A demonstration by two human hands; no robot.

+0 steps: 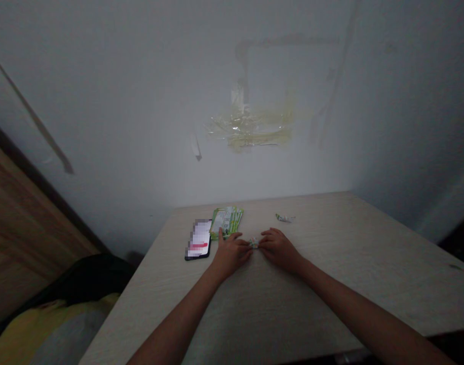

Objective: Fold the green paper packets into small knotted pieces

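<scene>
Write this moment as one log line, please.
left grip: fingertips at small patterned piece | right grip: fingertips at its other side | beyond left grip: green stack, phone left of it | beyond right grip: scrap

Nothing can be read on the green packets point(227, 220) (print too small) or the pixelated phone screen point(200, 239).

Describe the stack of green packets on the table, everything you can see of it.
The stack of green packets lies flat on the pale table, just right of the phone. The packets look thin and flat, green and whitish, with printing too small to read; whether paper or plastic, I cannot tell. They overlap unevenly, several edges showing towards the right. Fingers of the left hand cover part of its near edge, but whether they touch it is unclear.
</scene>
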